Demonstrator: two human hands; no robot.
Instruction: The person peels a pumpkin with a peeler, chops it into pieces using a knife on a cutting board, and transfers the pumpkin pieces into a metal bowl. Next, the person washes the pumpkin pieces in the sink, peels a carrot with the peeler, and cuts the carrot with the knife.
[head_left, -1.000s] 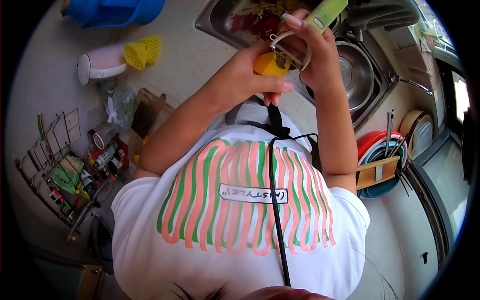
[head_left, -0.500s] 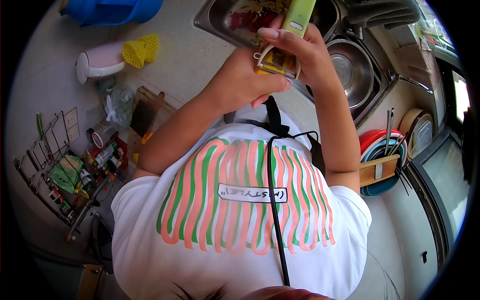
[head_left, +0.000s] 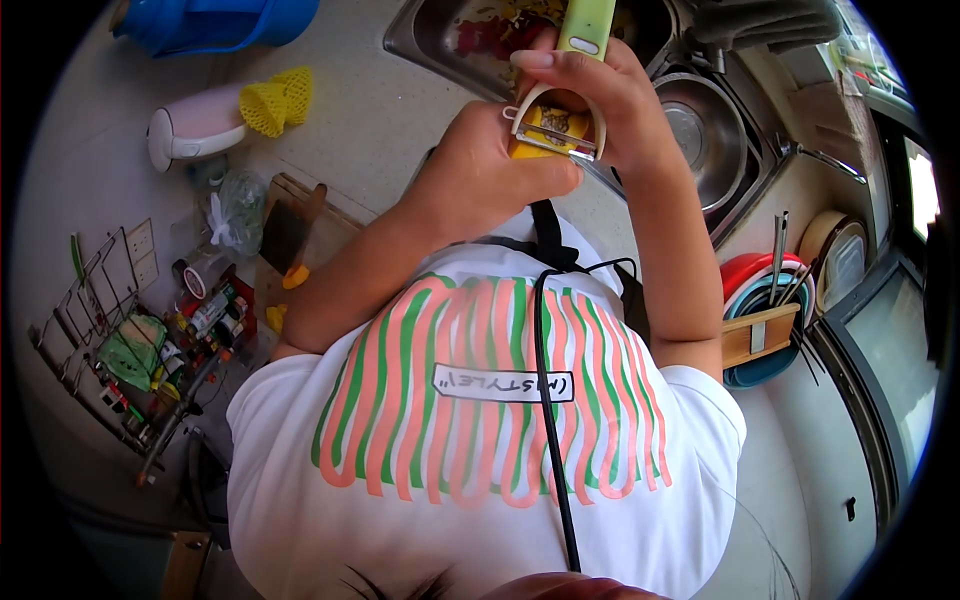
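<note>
1 camera is worn on the head, so everything is seen from up high. It is pointed down and forward. The white shirt (head_left: 480,540) is seen from very close, in the middle and at the bottom. The left hand (head_left: 492,168), the right hand (head_left: 610,98) and the sink (head_left: 408,48) are seen near the top. The view is wide and round, with 4 black corners.

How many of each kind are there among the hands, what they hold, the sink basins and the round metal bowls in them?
Hands: 2 (left hand, right hand)
Green-handled peeler: 1
Yellow piece: 1
Basins: 2 (left basin, right basin)
Round metal bowl: 1
Total: 7
</note>
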